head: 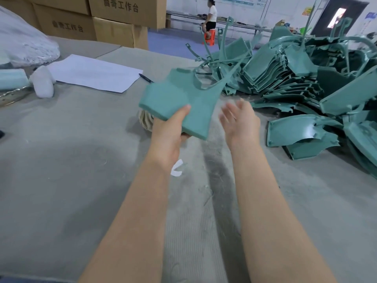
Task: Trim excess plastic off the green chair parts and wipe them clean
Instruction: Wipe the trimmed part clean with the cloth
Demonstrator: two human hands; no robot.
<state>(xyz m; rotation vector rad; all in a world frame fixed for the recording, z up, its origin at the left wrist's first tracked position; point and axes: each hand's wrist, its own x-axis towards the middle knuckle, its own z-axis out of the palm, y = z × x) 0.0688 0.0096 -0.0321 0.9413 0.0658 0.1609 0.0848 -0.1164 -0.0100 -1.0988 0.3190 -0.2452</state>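
Green moulded plastic chair part [179, 99] aloft over mid grey felt surface [71, 160], near edge pinched by left hand [168, 130]. Right hand [239, 121] just right, blurred, fingers [227, 112] spread, holding nothing. Heap of green parts [295, 82] far right. Risk: one-handed hold slipping, thin sprue [228, 76] snagging heap.

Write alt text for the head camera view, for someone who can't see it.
A person's left hand grips a green chair part above a grey table; the open right hand hovers beside it. A pile of green chair parts lies at right.
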